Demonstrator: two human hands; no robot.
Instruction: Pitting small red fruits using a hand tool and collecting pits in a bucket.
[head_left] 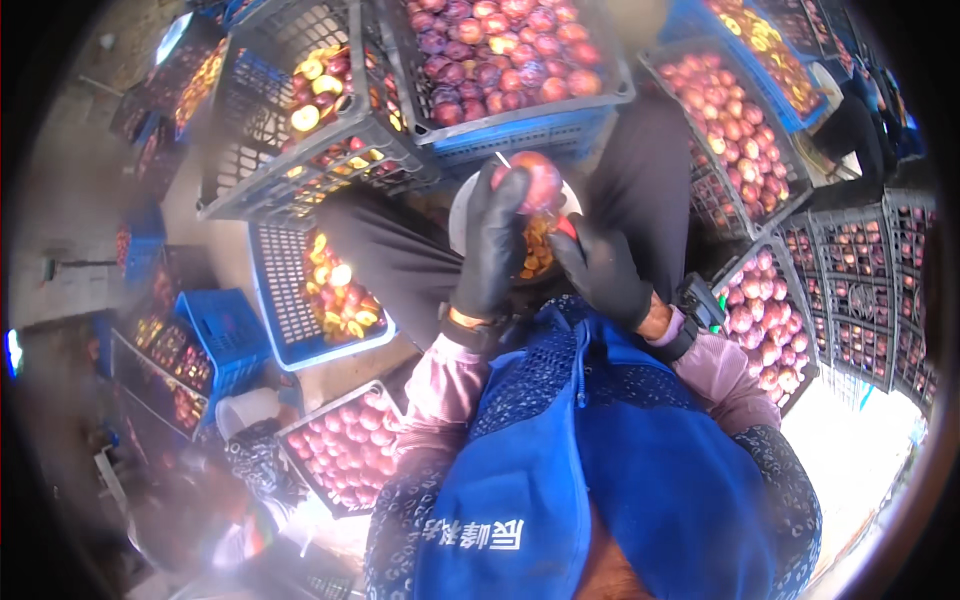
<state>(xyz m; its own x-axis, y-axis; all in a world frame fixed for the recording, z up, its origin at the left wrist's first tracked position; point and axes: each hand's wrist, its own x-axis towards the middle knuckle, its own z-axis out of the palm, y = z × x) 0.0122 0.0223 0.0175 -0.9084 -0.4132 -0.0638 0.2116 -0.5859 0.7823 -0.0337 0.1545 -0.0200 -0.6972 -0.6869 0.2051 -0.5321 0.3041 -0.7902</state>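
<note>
- Black plastic crates (520, 118) fill the upper frame
- Left black-gloved hand (492, 240) clamped on a round red-purple fruit (541, 183), upper centre
- Right black-gloved hand (604, 268) just beside, can't tell its grip
- Loose hold might drop it into the round white bowl (460, 222)

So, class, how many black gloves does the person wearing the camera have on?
2. One is on the left hand, which holds a reddish fruit; the other is on the right hand, beside something small and red. Both show clearly.

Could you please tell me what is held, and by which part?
The left hand holds a plum by its left side; the right hand grips what looks like a red handle.
</note>
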